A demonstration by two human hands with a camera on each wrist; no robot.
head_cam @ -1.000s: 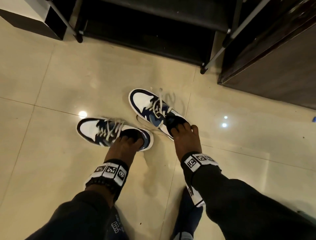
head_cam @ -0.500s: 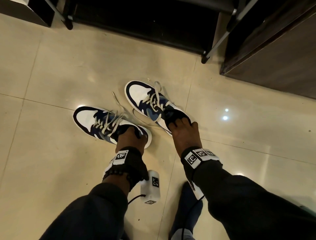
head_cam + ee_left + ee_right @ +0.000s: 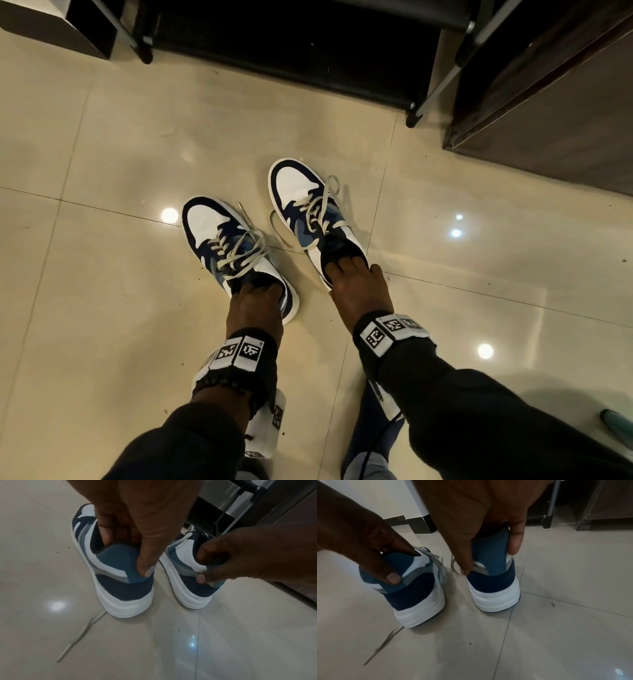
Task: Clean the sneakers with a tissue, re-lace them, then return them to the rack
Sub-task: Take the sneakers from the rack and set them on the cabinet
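- Sneakers are being held at their heels, one by each hand, side by side on the tiled floor [image 3: 102,171], toes pointing toward the dark rack [image 3: 291,51]; the soles are seen resting on the tiles, or barely off them.
- The left sneaker [image 3: 233,250] is being gripped by the left hand [image 3: 255,305]; its fingers [image 3: 109,534] are being curled down inside the collar while the thumb is being pressed against the blue heel tab outside.
- The right sneaker [image 3: 308,209] is being pinched in the same way by the right hand [image 3: 359,291]; fingers are being tucked into the opening, and thumb and little finger are being laid along the heel.
- Laces are being left loose and untied on both shoes; one end is being trailed across the floor beside the left heel.
- Handling is being judged as easy: the shoes are likely light; the padded collar is probably soft and giving, the white rubber sole stiff; the heel counter is being taken as the firmest hold, and a one-handed lift from there is likely to hold.
- Trailing laces are being judged the main nuisance; they could be snagged or trodden on while the pair is being carried to the rack.
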